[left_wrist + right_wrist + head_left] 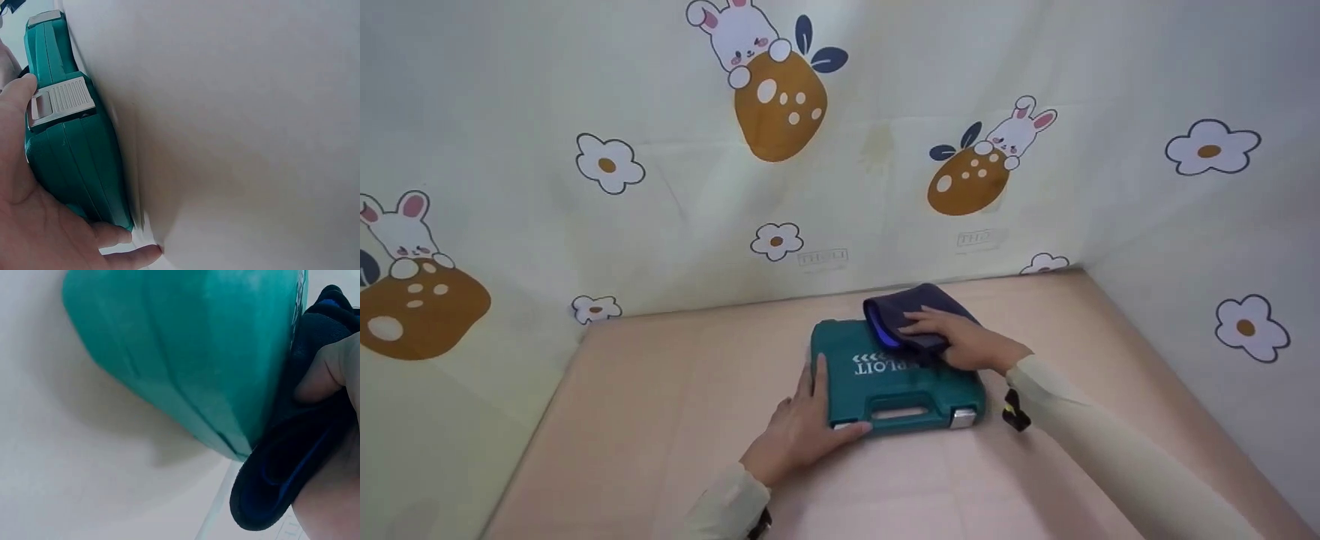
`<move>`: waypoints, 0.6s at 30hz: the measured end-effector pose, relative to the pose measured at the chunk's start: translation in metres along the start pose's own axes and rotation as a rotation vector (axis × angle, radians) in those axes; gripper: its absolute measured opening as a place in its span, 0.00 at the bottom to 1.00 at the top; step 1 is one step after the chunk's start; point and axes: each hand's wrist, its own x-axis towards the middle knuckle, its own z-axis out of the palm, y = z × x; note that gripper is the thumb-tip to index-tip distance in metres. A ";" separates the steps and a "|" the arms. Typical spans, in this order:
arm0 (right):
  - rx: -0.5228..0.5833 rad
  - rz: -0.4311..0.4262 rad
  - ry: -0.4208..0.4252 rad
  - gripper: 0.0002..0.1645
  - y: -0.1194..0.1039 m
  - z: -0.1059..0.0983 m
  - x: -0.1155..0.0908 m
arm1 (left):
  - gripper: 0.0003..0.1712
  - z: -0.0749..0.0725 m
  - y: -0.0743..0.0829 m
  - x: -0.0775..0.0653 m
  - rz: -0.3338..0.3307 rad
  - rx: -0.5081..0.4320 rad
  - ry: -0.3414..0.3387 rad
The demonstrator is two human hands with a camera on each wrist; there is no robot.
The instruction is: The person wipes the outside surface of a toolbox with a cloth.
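A teal plastic carrying case [844, 341] lies flat, its handle and metal latches towards me. White lettering on its lid is partly covered by a folded dark navy cloth [922, 298] with a bright blue inner side. My right hand [971, 341] holds this cloth against the lid's far right part; in the right wrist view the thumb [323, 377] presses into its folds. My left hand [802, 420] braces the case's near left corner, fingers straight along the side. In the left wrist view, that thumb [22, 90] touches beside a ribbed metal latch [62, 101].
The case rests on a pale pinkish table surface [660, 420]. Behind it and at both sides hangs a light covering [675, 225] printed with rabbits and flowers. A black strap piece [1016, 411] hangs from the right sleeve.
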 end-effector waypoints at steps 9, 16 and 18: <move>-0.017 -0.007 0.059 0.45 0.010 -0.001 -0.008 | 0.77 0.000 0.000 -0.003 0.036 -0.018 0.023; -0.001 -0.012 0.073 0.43 0.013 0.003 -0.016 | 0.77 0.001 0.001 -0.003 0.031 -0.020 0.014; 0.001 -0.011 0.075 0.43 0.013 0.004 -0.019 | 0.77 0.001 0.001 -0.003 0.029 -0.023 0.011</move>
